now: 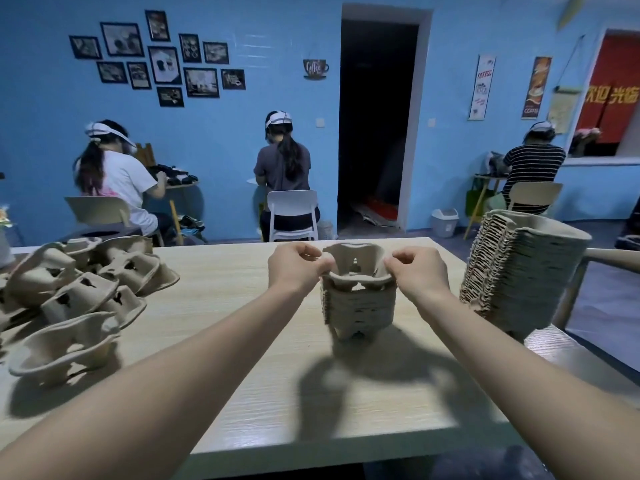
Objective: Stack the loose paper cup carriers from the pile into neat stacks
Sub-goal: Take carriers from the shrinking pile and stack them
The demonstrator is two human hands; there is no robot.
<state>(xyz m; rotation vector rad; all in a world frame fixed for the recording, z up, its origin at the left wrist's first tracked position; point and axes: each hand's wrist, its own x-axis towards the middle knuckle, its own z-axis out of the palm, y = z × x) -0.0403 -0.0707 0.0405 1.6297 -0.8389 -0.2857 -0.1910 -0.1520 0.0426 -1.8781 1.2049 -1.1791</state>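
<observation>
Carriers lie in a loose pile (72, 289) well to the left of your fingers, tumbled over one another at all angles on the wooden table (221, 306); that is the stock you have yet to work through. Your left hand (298, 268) pinches the left rim of the top carrier (356, 268), thumb and fingertips closed on the pulp edge. That carrier sits tilted on the short stack (358, 306) just below your fingers, not yet seated into the one under it by the look of it. Your right hand (417, 273) pinches the opposite rim the same way, fingers curled onto the edge. Beyond your right fingers, near the table's far right corner, stands a tall finished stack (519, 268), leaning slightly. These carriers look like moulded paper pulp: very light, fairly stiff at the rim but likely to bend or tear if squeezed hard, and rough enough not to slip. Holding at the two outer rims, as you do now, seems the best place, since it leaves the cup wells free to nest. Press down evenly on both sides, or the short stack may tip or the carrier jam crooked.
</observation>
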